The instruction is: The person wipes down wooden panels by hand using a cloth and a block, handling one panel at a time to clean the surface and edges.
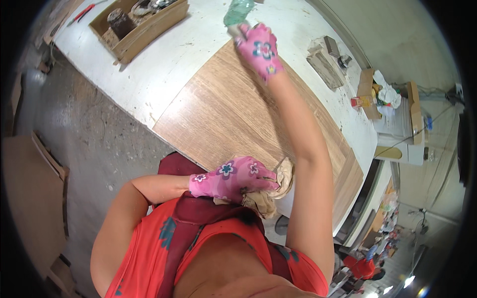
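- Lying flat on the white table (130, 82): one broad wood-grain panel (218, 107), its near side close to the person's body. Whether it overhung the table there, we could not tell.
- Left hand (231, 178), in a pink flowered glove: fingers closed on a bunched beige cloth (284, 178) at the panel's near side.
- Right hand (261, 48), matching glove, arm stretched across the panel: fingers curled about a pale piece (235, 31) at the far end. Blur kept us from telling its kind.
- Handling, panel: we judged it stiff, fairly heavy for one hand, and smooth enough to slide under a glove. Corners and edges seemed the likeliest parts to chip; we favoured a hold with both hands on opposite edges, clear of the corners.
- Handling, cloth: soft and light by our reckoning, best gathered into the palm.
- Just beyond the right hand: a translucent green bottle (239, 12).
- Far left of the table: an open cardboard tray (151, 34) holding a dark brown jar (120, 24); near it, a red-handled tool (82, 13).
- Right of the panel: a worn block (325, 68), apart from it.
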Demonstrator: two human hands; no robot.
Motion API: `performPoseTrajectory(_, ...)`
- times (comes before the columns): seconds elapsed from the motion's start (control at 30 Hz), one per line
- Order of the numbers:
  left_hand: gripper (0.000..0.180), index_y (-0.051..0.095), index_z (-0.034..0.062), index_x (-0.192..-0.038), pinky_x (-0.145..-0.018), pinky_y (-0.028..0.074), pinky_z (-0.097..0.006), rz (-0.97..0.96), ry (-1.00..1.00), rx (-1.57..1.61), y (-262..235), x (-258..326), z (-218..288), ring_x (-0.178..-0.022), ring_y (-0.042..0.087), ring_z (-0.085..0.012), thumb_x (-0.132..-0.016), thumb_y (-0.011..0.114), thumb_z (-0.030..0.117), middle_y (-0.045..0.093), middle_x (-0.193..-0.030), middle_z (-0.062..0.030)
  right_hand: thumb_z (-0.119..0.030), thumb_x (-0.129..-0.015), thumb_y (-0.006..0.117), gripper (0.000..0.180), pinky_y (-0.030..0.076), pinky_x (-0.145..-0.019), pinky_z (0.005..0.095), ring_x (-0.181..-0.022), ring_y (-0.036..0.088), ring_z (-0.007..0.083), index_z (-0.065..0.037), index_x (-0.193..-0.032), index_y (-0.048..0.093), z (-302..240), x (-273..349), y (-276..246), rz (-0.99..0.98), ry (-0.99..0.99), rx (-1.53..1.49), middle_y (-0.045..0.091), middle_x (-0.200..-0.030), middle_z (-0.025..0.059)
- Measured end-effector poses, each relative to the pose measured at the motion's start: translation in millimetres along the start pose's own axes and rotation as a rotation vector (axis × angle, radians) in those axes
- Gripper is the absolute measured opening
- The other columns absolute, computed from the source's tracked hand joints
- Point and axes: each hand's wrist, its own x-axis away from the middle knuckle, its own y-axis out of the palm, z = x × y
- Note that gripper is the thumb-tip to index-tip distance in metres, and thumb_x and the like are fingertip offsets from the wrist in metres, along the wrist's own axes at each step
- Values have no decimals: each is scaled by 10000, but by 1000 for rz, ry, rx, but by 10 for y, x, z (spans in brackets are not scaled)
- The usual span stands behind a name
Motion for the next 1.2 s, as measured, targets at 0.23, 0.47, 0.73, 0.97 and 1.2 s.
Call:
performPoseTrajectory(0.23, 468, 602, 61, -1097, -711, 498, -413, -80, -69, 53, -152, -305, 174, -920, 595, -335, -674, 712, 230, 607, -1074, -145, -350, -855, 494, 327, 492, -816, 413, -878, 623, 335, -107, -984, 672, 542, -157, 2, 136, -93, 270, 650, -937, 174)
performPoseTrajectory(0.47, 624, 585, 139, -1212, -856, 446, -438, -231, -207, -132, -42, -186, 143, -1020, 554, -332, -623, 751, 258, 563, -1212, -96, -431, -859, 504, 374, 497, -806, 386, -830, 628, 318, -118, -954, 685, 1652, 1339, -901, 69, 276, -37, 663, -846, 154)
performPoseTrajectory(0.73, 683, 592, 140, -1210, -888, 449, -425, -267, -269, -224, -1, -211, 200, -1045, 550, -321, -548, 748, 199, 561, -1238, -89, -351, -822, 515, 376, 481, -847, 379, -910, 634, 315, -149, -1099, 669, 3202, 2824, -1604, 153, 609, 242, 679, -962, 148)
performPoseTrajectory(0.97, 716, 602, 134, -1200, -903, 446, -418, -289, -291, -285, 33, -157, 173, -1053, 549, -317, -506, 749, 223, 561, -1240, -84, -386, -812, 523, 424, 476, -858, 380, -947, 618, 342, -124, -1117, 655, 3648, 3267, -1635, 389, 653, 108, 662, -1028, 178)
performPoseTrajectory(1.2, 719, 597, 91, -1191, -932, 418, -416, -300, -313, -361, 54, -122, 150, -1080, 526, -338, -486, 725, 144, 553, -1236, -125, -324, -827, 548, 409, 467, -854, 379, -968, 589, 358, -157, -1194, 620, 3245, 3215, -1249, 551, 733, 6, 602, -1057, 231)
